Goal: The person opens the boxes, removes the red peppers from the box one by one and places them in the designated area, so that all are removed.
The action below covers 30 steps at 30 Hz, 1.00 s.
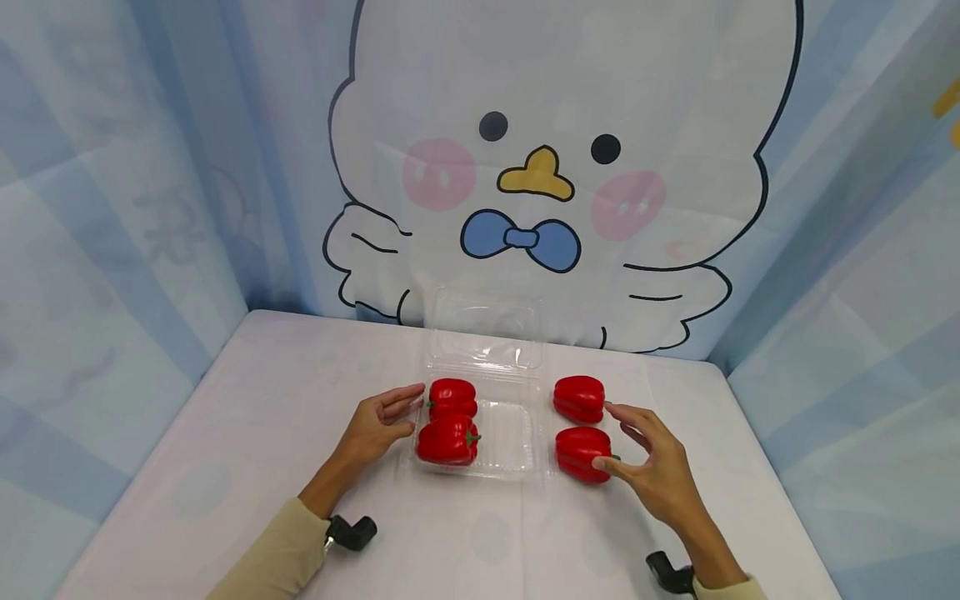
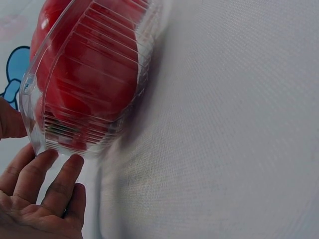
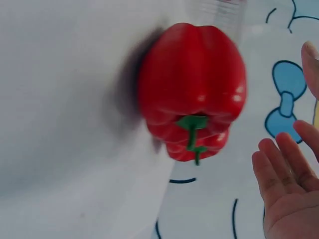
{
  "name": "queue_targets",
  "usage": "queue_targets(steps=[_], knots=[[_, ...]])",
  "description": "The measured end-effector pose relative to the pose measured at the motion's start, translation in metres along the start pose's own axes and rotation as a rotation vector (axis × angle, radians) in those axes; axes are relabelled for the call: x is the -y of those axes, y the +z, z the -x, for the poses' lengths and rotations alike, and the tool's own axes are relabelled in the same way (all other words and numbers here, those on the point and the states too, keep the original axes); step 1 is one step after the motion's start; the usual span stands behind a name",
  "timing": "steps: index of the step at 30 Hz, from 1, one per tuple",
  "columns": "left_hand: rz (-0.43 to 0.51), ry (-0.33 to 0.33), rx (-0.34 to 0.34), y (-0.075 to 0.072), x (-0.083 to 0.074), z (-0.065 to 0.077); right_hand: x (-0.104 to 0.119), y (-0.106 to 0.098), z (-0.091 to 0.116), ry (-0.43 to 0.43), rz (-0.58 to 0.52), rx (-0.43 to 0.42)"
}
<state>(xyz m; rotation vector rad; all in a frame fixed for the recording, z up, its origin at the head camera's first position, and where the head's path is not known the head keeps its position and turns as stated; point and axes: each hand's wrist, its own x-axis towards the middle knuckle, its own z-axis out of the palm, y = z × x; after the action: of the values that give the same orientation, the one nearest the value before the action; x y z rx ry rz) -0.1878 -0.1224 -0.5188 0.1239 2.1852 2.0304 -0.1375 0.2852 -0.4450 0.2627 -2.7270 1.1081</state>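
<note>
Two red peppers (image 1: 447,442) inside the clear container (image 1: 510,433), along its left side; two more peppers (image 1: 582,454) on the table (image 1: 450,546), right of the container. At the container's left, left hand (image 1: 378,423), fingers loosely extended, tips touching its wall; farther right, right hand (image 1: 662,468), thumb and fingers apart, holding nothing.

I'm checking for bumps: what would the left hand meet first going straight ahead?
The left hand would probably meet the clear plastic clamshell container first, before the two red bell peppers inside it; whether hand and container already touch is unclear.
</note>
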Motion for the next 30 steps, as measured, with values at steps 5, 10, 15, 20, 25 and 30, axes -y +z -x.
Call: queue_targets(steps=[5, 10, 15, 20, 25, 30], knots=[[-0.003, -0.002, -0.005, 0.001, -0.001, 0.001, 0.014, -0.003, 0.000, -0.048, -0.029, -0.053], [-0.001, 0.000, 0.006, 0.000, 0.001, 0.001, 0.020, 0.003, -0.003, -0.073, -0.051, -0.085], [0.011, 0.001, 0.017, -0.001, 0.002, 0.000, 0.030, 0.013, -0.003, -0.107, -0.088, -0.082], [0.006, -0.004, 0.014, -0.001, 0.001, -0.001, 0.040, 0.029, -0.003, -0.108, -0.089, -0.052], [-0.002, -0.010, 0.008, -0.001, 0.001, -0.001, 0.053, 0.047, -0.003, -0.130, -0.138, -0.013], [0.000, -0.007, 0.012, -0.001, 0.001, -0.001, 0.065, 0.069, -0.004, -0.114, -0.191, 0.036]])
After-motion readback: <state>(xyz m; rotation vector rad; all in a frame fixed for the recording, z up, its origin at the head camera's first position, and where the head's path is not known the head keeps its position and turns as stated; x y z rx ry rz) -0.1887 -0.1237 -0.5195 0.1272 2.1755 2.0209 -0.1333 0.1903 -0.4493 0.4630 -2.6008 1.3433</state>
